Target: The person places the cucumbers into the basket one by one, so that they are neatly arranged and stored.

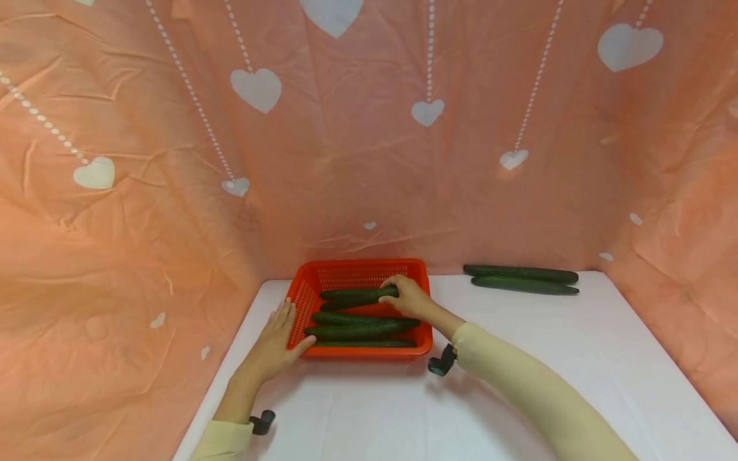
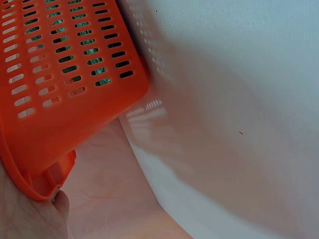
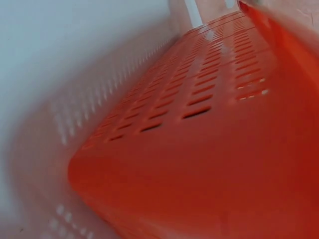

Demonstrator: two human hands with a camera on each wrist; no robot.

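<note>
An orange-red plastic basket [image 1: 369, 351] with slotted walls stands on the white table and holds several long dark green cucumbers [image 1: 363, 330] lying crosswise. My right hand [image 1: 408, 298] reaches over the basket's right side and grips the right end of a cucumber [image 1: 357, 295] near the back. Along the left rim lies my left hand [image 1: 275, 342], its fingers extended and its thumb over the front left corner. In the left wrist view, part of that hand [image 2: 32, 216] touches the basket's rim [image 2: 20, 177]. The right wrist view shows only the basket's outer wall [image 3: 189, 164]; the right hand is hidden there.
Two more cucumbers [image 1: 521, 280] lie side by side at the table's back right. Behind and on both sides hangs a pink-orange cloth [image 1: 369, 160] with white hearts. The white table's [image 1: 519, 358] left edge runs close to my left arm.
</note>
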